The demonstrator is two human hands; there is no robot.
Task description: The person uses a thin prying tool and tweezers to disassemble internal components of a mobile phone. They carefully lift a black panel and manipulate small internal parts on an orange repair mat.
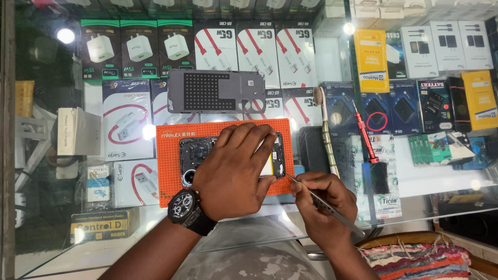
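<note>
1. Surface: a glass desk (415, 181) serving as the top of a display case. Boxed chargers and cables (207, 46) fill the shelves under the glass. Lamp glare spots show on the glass.
2. Orange mat (228, 132), rectangular and covered with small dots, lies flat at the centre of the desk.
3. Grey back cover (215, 92), with a dotted panel and round camera cut-outs, lies on the glass just beyond the far edge of the mat.
4. Opened phone (194, 155) lies on the mat, insides facing up. Camera ring visible at its near left corner. Right part largely hidden by the hand.
5. Left hand (233, 171), palm down, rests over the phone. Its fingers (249, 137) are spread narrowly and press on the phone body, steadying it. Black wristwatch (187, 207) on that wrist.
6. Right hand (324, 205), at the near right corner of the mat, fingers closed around metal tweezers (321, 199). Tweezer tip points at the phone's right edge; contact cannot be confirmed.
7. Brush (326, 129) with a green handle lies on the glass right of the mat, bristles away from the person.
8. Red screwdriver (365, 135) lies just right of the brush, apart from it.
9. Woven striped cloth (415, 262) at the lower right.
</note>
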